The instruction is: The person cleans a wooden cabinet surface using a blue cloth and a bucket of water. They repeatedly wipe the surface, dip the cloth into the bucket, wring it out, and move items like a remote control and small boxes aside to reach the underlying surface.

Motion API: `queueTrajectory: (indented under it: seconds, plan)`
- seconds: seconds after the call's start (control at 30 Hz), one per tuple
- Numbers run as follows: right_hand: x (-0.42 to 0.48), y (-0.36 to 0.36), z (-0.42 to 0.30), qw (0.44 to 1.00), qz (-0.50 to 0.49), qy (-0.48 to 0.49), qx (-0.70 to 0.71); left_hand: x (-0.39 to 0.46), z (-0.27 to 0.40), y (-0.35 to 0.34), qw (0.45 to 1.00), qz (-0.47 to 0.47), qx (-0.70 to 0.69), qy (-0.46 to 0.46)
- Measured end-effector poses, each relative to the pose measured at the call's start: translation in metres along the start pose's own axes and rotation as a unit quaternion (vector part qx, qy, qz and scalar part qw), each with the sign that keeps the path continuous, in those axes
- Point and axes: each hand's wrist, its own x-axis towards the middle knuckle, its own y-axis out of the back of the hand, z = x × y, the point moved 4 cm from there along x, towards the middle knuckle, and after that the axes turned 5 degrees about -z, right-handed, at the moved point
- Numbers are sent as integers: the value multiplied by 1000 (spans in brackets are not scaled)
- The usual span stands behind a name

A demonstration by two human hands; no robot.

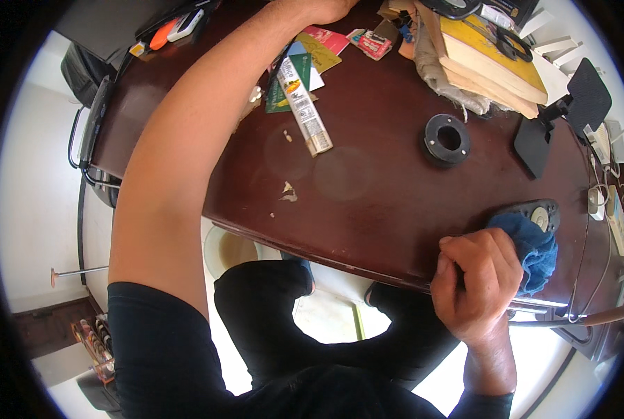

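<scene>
My left hand (325, 9) reaches to the far part of the dark wooden desk (385, 209). It is cut off by the top edge, so its fingers are hidden. My right hand (477, 280) is curled into a loose fist at the near right edge. Right beside its knuckles lies a crumpled blue cloth (534, 254), partly covering a black device with a round pale dial (540, 218). Under my left forearm's far side, a long white printed carton (306, 107) lies across a green card (278, 94). A thick black ring (447, 140) sits at centre right.
A yellow-covered book (500, 52) rests on folded cloth (437, 78), with black-handled scissors (513, 44) on top. A black folding stand (537, 141) is at the right, near cables (600, 188). Torn scraps (289, 193) dot the desk. A bowl of brownish liquid (233, 254) stands below.
</scene>
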Motion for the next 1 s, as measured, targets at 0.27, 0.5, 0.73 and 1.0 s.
queueTrajectory:
  seconds: [0.27,0.5,0.73,1.0]
  plan:
    - [-1,-2,-2,999,32,-10,5,75,-18,-41,999,13,37,-19]
    - [-4,0,1,999,30,-11,12,44,-3,-27,993,113,-11,-38]
    - [-4,-3,1,999,46,-1,16,59,-21,-37,998,58,18,30]
    - [-6,-3,2,998,55,0,25,60,-27,-34,993,115,25,-19]
